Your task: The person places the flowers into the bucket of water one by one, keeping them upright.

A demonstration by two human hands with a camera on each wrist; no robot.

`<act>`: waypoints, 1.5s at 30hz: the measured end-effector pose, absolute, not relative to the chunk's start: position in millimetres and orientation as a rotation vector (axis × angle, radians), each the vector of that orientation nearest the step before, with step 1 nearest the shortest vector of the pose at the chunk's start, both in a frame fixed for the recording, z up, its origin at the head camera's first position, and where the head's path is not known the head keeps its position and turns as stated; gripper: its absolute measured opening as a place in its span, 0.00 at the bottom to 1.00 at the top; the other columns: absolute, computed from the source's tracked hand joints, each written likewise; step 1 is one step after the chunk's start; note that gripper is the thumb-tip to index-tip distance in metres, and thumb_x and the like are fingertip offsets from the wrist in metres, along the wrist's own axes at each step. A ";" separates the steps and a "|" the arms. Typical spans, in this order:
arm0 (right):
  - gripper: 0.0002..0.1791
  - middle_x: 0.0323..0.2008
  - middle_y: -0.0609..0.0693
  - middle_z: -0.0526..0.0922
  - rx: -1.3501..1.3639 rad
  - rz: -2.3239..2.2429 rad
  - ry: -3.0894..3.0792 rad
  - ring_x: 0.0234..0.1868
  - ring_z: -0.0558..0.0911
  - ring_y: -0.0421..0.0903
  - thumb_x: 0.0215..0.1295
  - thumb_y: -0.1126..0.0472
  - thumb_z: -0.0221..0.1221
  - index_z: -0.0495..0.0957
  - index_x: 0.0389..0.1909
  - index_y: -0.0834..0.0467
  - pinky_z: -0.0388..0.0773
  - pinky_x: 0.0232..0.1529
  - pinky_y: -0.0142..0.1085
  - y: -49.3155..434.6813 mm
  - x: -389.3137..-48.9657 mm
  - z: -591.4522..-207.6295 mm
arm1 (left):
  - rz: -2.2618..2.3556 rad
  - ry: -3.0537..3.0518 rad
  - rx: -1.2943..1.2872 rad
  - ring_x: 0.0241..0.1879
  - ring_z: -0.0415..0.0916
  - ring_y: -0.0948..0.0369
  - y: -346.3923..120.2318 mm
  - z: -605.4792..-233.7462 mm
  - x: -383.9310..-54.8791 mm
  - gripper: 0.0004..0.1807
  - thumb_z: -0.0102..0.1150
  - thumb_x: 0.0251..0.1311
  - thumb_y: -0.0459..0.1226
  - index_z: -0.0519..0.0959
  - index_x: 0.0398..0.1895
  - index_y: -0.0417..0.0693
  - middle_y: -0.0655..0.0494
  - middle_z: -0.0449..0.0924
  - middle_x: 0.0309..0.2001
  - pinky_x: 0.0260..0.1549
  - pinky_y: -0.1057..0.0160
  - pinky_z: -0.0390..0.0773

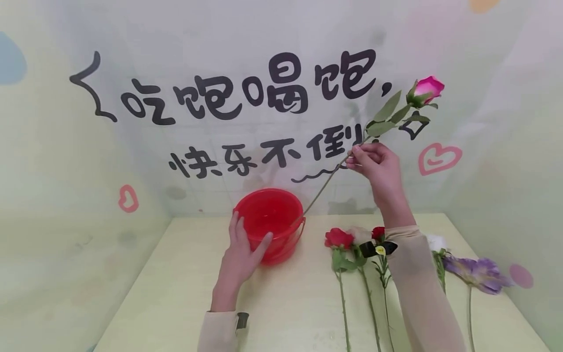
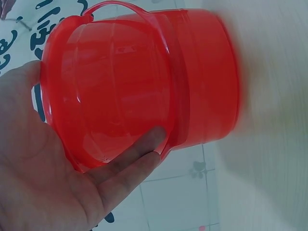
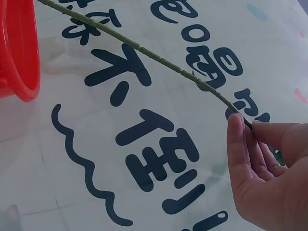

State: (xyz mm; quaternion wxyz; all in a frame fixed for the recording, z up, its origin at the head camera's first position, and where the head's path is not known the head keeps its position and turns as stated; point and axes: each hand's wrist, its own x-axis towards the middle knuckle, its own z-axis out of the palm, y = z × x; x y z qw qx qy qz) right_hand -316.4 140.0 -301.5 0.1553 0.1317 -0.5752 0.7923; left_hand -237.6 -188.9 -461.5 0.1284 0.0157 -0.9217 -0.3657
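In the head view a red bucket (image 1: 281, 252) stands on the table, its mouth tilted toward the camera. My left hand (image 1: 241, 252) holds it at the left and near side, thumb at the rim and fingers along the wall (image 2: 120, 101). Up to the right, my right hand (image 1: 376, 164) pinches the thin green stem (image 3: 159, 57) of a pink artificial rose (image 1: 426, 91) between thumb and fingertips. The bloom and its leaves (image 1: 381, 128) point up and right. Downward, the stem slants left, its lower end overlapping the bucket's right rim.
On the table's right lie several artificial flowers: a red rose (image 1: 339, 238), a pale bloom (image 1: 359, 234), a dark red one (image 1: 377, 233), a white one (image 1: 436, 242) and a purple one (image 1: 481, 275). The right forearm passes over some stems. A printed backdrop (image 1: 264, 29) rises behind the table.
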 end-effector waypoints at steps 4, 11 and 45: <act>0.08 0.37 0.55 0.86 0.367 2.260 -1.634 0.34 0.89 0.43 0.72 0.67 0.66 0.77 0.46 0.65 0.88 0.44 0.36 127.6 -325.9 -302.5 | -1.067 -2.687 0.051 0.54 0.82 0.43 -188.7 -463.0 -236.4 0.63 0.66 0.62 0.65 0.37 0.87 0.54 0.46 0.59 0.77 0.44 0.45 0.89; 0.06 0.37 0.54 0.85 0.364 2.266 -1.635 0.33 0.89 0.43 0.73 0.69 0.64 0.76 0.43 0.62 0.88 0.43 0.36 106.9 -337.9 -311.5 | -1.079 -2.677 0.047 0.56 0.81 0.43 -188.7 -462.0 -237.7 0.63 0.66 0.62 0.65 0.37 0.87 0.55 0.47 0.59 0.77 0.45 0.45 0.89; 0.12 0.44 0.68 0.86 0.293 2.131 -2.140 0.35 0.89 0.46 0.74 0.67 0.64 0.78 0.50 0.71 0.88 0.44 0.36 33.8 -351.3 -409.6 | -1.100 -2.687 0.044 0.57 0.81 0.44 -187.5 -458.3 -236.3 0.64 0.66 0.62 0.64 0.36 0.87 0.54 0.47 0.58 0.78 0.46 0.46 0.89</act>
